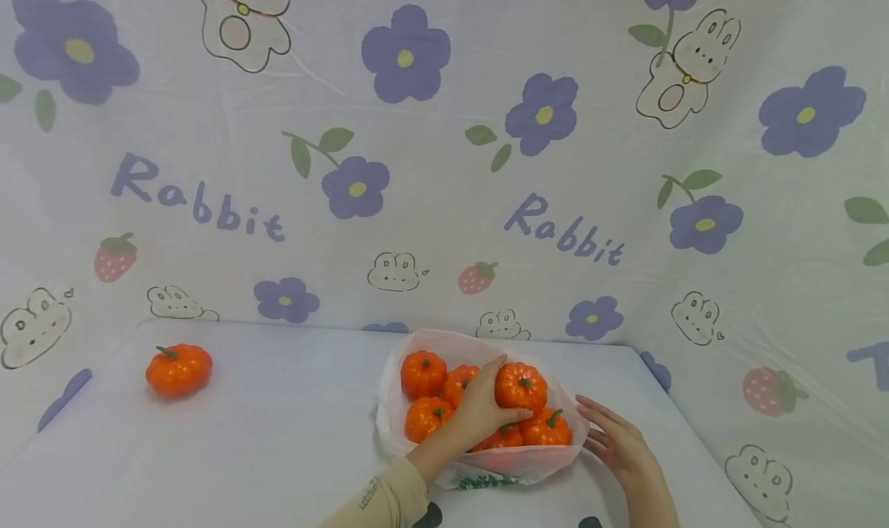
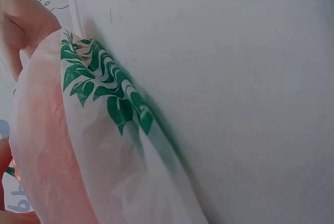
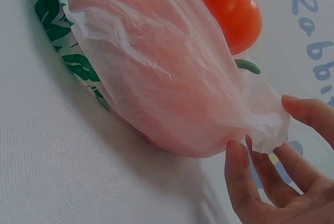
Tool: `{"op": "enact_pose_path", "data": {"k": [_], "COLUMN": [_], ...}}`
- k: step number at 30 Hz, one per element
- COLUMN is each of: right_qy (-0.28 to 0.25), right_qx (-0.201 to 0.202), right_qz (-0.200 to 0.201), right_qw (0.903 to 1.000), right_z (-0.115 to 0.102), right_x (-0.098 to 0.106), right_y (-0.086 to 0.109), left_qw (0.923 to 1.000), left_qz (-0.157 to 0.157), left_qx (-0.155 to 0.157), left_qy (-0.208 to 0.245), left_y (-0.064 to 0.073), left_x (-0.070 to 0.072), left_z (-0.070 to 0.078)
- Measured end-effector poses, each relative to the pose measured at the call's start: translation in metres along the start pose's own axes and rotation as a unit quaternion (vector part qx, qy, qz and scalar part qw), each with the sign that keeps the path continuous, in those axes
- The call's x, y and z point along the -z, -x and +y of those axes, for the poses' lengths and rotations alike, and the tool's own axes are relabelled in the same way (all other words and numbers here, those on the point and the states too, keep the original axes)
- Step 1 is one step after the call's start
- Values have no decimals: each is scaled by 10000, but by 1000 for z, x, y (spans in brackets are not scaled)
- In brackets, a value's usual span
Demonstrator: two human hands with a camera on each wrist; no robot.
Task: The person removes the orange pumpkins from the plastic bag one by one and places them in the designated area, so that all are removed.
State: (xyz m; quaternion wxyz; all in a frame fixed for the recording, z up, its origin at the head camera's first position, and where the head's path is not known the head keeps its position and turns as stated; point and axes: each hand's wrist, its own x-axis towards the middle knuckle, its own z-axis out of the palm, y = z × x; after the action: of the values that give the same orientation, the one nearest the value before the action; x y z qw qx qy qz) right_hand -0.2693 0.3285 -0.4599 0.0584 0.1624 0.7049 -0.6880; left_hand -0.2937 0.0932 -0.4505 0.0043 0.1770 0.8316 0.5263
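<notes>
Left hand [image 1: 479, 406] grips ribbed pumpkin [image 1: 525, 387]; crinkled bag [image 3: 151, 78].

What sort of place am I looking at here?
Probably a staged indoor tabletop setup: a sheet printed with cartoon rabbits and flowers rises behind a plain white table, which bears a plastic bag of orange pumpkins.

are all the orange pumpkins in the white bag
No, one orange pumpkin sits on the table at the left of the head view, well apart from the white bag.
</notes>
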Motion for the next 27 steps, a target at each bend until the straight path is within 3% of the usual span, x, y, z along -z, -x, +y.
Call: {"op": "enact_pose_path", "data": {"k": [27], "right_qy": [-107], "right_qx": [28], "right_qz": [-10], "right_qw": [9999], "right_z": [0], "right_x": [3], "right_y": [-4], "left_qw": [10000], "left_qz": [41], "left_qx": [82], "left_qy": [31], "left_y": [1], "left_x": [2], "left_z": [2]}}
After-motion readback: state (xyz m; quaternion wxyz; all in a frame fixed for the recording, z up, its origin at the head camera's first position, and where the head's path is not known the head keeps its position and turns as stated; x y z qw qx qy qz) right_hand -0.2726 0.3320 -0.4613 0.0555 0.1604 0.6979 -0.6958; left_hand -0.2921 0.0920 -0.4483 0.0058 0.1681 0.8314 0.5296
